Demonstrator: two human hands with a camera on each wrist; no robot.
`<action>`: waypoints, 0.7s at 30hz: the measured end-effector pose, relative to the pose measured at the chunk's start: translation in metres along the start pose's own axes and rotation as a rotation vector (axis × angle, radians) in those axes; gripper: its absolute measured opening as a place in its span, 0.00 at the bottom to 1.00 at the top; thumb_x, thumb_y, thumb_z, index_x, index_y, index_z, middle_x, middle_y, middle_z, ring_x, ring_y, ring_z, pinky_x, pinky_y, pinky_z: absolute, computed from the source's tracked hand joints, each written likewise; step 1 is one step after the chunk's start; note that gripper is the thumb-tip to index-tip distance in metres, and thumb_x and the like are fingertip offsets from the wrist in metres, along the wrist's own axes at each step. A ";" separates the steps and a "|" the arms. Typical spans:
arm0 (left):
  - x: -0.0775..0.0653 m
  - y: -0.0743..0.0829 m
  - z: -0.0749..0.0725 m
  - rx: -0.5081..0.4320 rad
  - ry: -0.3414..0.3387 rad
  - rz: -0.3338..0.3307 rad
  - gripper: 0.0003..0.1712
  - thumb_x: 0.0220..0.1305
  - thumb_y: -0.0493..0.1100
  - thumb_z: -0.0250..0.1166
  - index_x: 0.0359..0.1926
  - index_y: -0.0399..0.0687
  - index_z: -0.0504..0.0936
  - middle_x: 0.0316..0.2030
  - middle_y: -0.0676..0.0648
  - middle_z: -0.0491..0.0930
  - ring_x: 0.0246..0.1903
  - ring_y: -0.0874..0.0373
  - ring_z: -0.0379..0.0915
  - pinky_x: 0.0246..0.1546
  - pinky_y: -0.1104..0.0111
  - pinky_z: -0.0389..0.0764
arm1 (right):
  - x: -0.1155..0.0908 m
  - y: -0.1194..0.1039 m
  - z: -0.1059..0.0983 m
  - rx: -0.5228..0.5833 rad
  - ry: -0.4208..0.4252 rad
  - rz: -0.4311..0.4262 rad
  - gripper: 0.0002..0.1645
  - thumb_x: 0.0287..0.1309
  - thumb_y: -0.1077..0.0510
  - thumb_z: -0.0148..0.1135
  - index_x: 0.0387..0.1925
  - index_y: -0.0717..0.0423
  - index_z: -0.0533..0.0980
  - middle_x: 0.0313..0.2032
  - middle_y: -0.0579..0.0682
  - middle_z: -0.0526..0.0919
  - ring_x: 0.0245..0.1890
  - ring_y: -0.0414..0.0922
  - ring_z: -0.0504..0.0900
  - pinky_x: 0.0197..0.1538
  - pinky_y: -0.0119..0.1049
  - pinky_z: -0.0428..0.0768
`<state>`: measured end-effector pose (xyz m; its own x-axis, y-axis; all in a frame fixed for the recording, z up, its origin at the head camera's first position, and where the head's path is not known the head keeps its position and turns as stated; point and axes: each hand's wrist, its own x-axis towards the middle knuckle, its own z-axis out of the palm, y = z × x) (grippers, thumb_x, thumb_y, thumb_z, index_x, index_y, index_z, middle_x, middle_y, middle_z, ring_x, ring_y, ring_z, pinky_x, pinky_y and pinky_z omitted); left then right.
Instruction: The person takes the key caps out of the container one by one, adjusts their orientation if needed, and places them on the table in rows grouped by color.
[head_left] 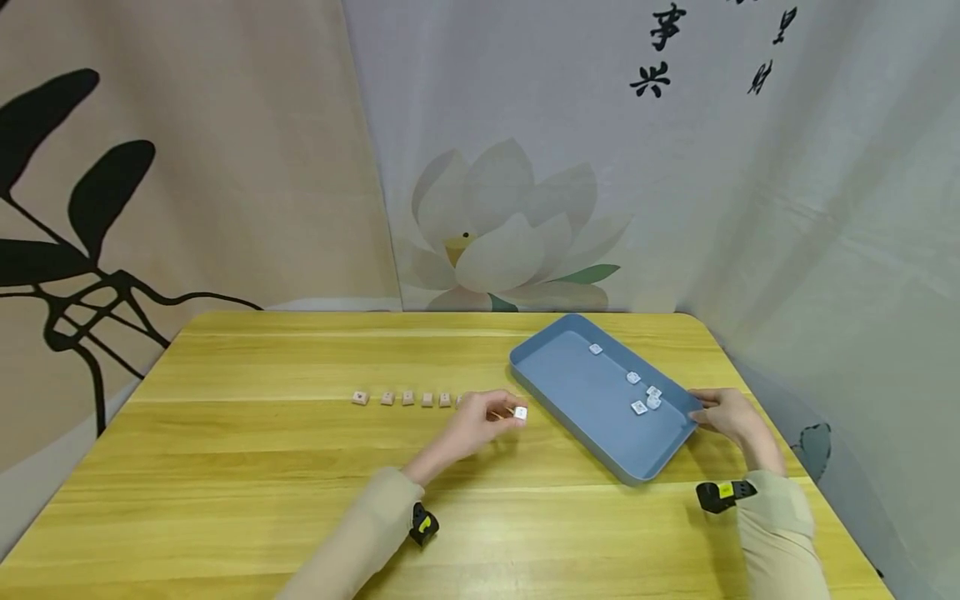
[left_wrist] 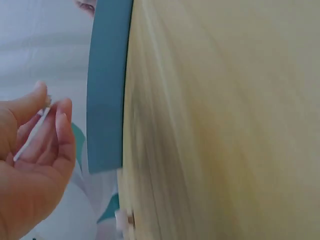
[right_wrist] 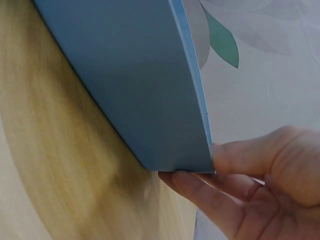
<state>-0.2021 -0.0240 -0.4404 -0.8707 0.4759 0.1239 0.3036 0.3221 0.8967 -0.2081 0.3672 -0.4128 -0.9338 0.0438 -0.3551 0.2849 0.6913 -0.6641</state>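
- The left hand [head_left: 480, 414] is closed at its fingertips, thumb and fingers pinching a small white cube-shaped piece [head_left: 521, 413]; the rest of its fingers bend loosely.
- In the left wrist view a thin white strip [left_wrist: 32, 134] crosses the fingers of that hand; whether it belongs to the piece, I cannot tell.
- The right hand [head_left: 723, 412] grips the near right corner area of a blue-grey, rectangular, shallow tray [head_left: 570, 427], its thumb at the rim and its fingers bent against the outside and underside edge.
- The white piece is held above the bench, just beside the tray's left long side and well apart from the right hand.
- The tray sits at a slant on the pale yellow wood-grained bench [head_left: 225, 500], between the two hands, the right one touching it and the left one near it.
- Five small white pieces [head_left: 639, 407] lie inside the tray, most of them gathered toward the end by the right hand, one farther off near the far long side.
- A row of small pale pinkish cubes [head_left: 408, 398] stands on the bench to the left of the left hand, which partly hides the row's right end.
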 end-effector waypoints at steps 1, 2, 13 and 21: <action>-0.003 -0.001 -0.003 0.016 0.010 -0.001 0.16 0.59 0.40 0.66 0.48 0.38 0.82 0.41 0.42 0.84 0.38 0.56 0.80 0.35 0.77 0.80 | 0.000 0.000 0.000 0.000 0.001 0.000 0.34 0.63 0.69 0.53 0.66 0.77 0.53 0.63 0.80 0.55 0.61 0.68 0.68 0.52 0.43 0.81; -0.006 -0.003 -0.007 0.039 0.024 -0.001 0.16 0.58 0.39 0.67 0.47 0.38 0.83 0.42 0.41 0.85 0.37 0.56 0.80 0.35 0.77 0.80 | 0.000 0.000 -0.001 -0.001 0.001 -0.001 0.34 0.63 0.69 0.53 0.66 0.77 0.53 0.63 0.81 0.55 0.60 0.68 0.68 0.52 0.43 0.81; -0.020 -0.019 -0.032 0.127 0.246 -0.201 0.12 0.50 0.32 0.71 0.40 0.38 0.87 0.37 0.41 0.86 0.32 0.58 0.80 0.31 0.72 0.81 | 0.001 0.002 -0.001 0.002 -0.001 -0.008 0.34 0.63 0.68 0.53 0.66 0.77 0.54 0.64 0.81 0.54 0.61 0.68 0.68 0.51 0.41 0.82; -0.022 -0.024 -0.037 0.190 0.258 -0.277 0.13 0.46 0.30 0.73 0.36 0.37 0.86 0.35 0.41 0.86 0.29 0.58 0.80 0.31 0.71 0.83 | 0.002 0.002 -0.001 -0.008 0.000 -0.012 0.34 0.63 0.69 0.54 0.66 0.77 0.54 0.63 0.81 0.55 0.60 0.68 0.68 0.51 0.41 0.82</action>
<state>-0.2047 -0.0726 -0.4488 -0.9904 0.1377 0.0128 0.0892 0.5656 0.8198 -0.2091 0.3689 -0.4141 -0.9372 0.0359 -0.3469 0.2722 0.6972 -0.6632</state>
